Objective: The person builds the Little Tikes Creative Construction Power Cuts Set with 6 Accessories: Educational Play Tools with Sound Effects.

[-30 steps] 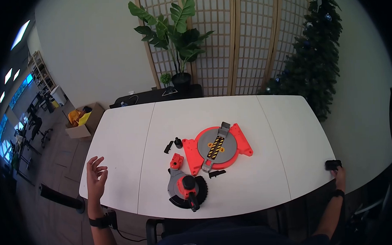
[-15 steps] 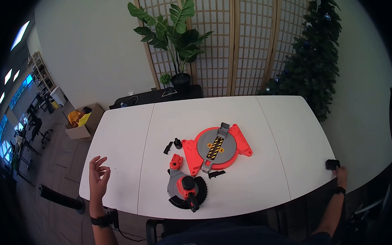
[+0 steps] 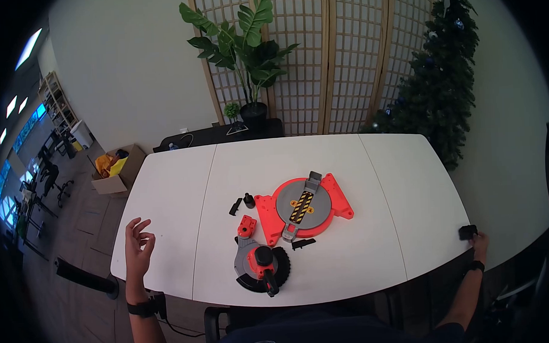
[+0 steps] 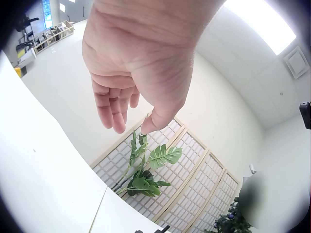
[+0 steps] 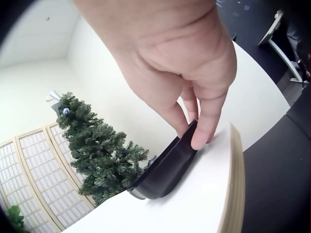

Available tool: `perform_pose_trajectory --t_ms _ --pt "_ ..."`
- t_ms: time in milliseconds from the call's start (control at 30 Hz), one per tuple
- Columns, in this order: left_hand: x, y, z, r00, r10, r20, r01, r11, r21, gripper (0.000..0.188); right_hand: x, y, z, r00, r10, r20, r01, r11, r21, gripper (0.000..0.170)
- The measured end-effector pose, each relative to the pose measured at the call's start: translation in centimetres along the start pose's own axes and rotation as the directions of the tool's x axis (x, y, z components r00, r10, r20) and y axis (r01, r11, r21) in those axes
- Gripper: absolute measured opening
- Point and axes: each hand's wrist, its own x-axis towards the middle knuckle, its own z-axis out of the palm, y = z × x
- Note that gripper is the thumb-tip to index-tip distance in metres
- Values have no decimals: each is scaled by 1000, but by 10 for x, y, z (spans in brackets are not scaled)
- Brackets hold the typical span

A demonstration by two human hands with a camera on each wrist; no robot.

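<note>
My right hand (image 3: 480, 246) pinches the edge of a small black tray-like piece (image 3: 467, 232) at the table's right edge. In the right wrist view, thumb and fingers of the right hand (image 5: 184, 63) grip the rim of the tilted black piece (image 5: 167, 167), which touches the white surface. My left hand (image 3: 139, 252) is raised over the table's left edge, its fingers loosely bent and holding nothing. The left wrist view also has the left hand (image 4: 138, 63) with nothing in it.
On the white table (image 3: 166, 193) sit a red and grey round base (image 3: 324, 209), a toy saw head (image 3: 262, 262), a black knob (image 3: 249, 200) and black clips (image 3: 236, 206). A cardboard box (image 3: 129, 170) stands beyond the left edge.
The black piece has shifted slightly right at the table's edge, along with my right hand. My left hand moved slightly right and then stayed still. The red and grey parts have not moved.
</note>
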Motion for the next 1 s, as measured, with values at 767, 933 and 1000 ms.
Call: perform_pose_trajectory --t_ms 767,933,1000 --pt "38 68 72 941 75 331 -110 990 89 40 -279 -308 178 510 -558 655 726 688 21 27" --pt "56 86 99 863 90 497 -223 951 215 36 -342 -344 215 290 -527 799 808 582 90 29" --pt "59 88 110 836 78 543 -234 946 223 36 -360 -352 227 120 -463 878 855 498 146 33"
